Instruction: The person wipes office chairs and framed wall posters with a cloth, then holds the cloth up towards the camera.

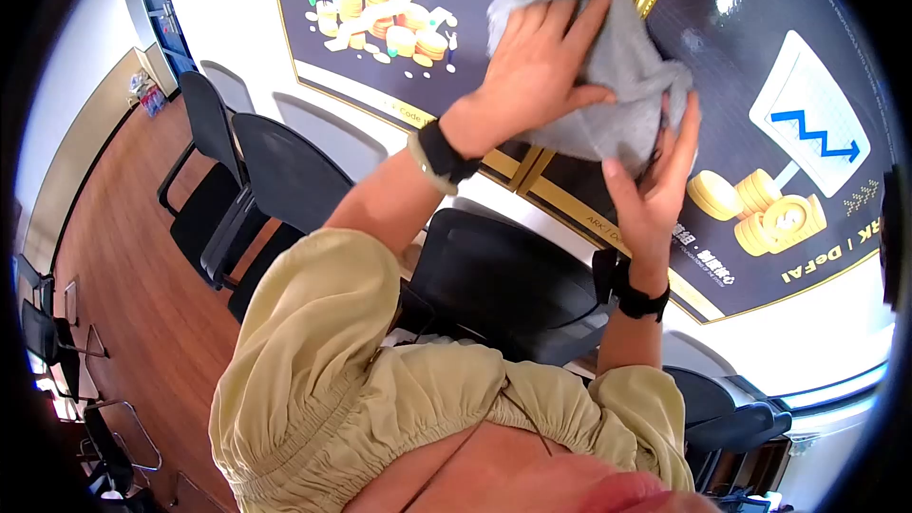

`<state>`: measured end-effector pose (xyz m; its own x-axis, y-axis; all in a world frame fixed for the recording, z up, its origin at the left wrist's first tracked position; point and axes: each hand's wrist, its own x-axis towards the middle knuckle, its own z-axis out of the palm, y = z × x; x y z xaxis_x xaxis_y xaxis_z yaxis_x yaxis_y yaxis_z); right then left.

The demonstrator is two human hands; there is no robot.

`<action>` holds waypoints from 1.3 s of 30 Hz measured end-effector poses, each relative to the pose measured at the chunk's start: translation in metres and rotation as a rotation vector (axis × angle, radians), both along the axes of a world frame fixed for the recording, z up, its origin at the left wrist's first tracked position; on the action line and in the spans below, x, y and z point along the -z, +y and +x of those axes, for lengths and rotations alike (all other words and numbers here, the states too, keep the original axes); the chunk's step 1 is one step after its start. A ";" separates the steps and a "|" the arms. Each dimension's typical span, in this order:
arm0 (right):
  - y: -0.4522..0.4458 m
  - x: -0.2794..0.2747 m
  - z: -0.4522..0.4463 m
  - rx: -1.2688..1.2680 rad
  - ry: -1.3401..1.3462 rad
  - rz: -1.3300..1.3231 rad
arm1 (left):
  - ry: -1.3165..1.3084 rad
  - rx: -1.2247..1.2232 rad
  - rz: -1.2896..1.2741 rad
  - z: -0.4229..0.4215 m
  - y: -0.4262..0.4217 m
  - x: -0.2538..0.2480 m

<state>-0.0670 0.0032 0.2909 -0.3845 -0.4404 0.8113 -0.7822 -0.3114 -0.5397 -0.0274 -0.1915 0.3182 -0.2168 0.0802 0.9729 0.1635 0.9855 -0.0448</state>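
Observation:
A grey cloth lies bunched against a dark poster with gold borders. My left hand rests flat on the cloth, its fingers spread and its thumb apart. Lower and to the right, my right hand holds the cloth's lower right edge between thumb and fingers; parts of those fingertips are hidden by the folds. Both wrists wear black bands, and a pale bangle sits beside the left one.
Black chairs stand along the wall just below the posters, with another black chair to the left. A second dark poster adjoins on the right, past a gold strip. Wooden floor stretches away at left, where more chairs stand.

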 end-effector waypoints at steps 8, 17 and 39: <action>-0.009 -0.030 0.002 0.224 0.263 0.061 | 0.046 -0.037 -0.081 -0.012 0.014 -0.028; -0.005 0.019 0.014 0.302 0.247 0.266 | -0.334 -0.080 -0.072 -0.004 0.024 0.057; -0.047 0.166 0.111 -0.054 0.075 0.663 | -0.318 -0.161 0.562 0.134 0.003 0.268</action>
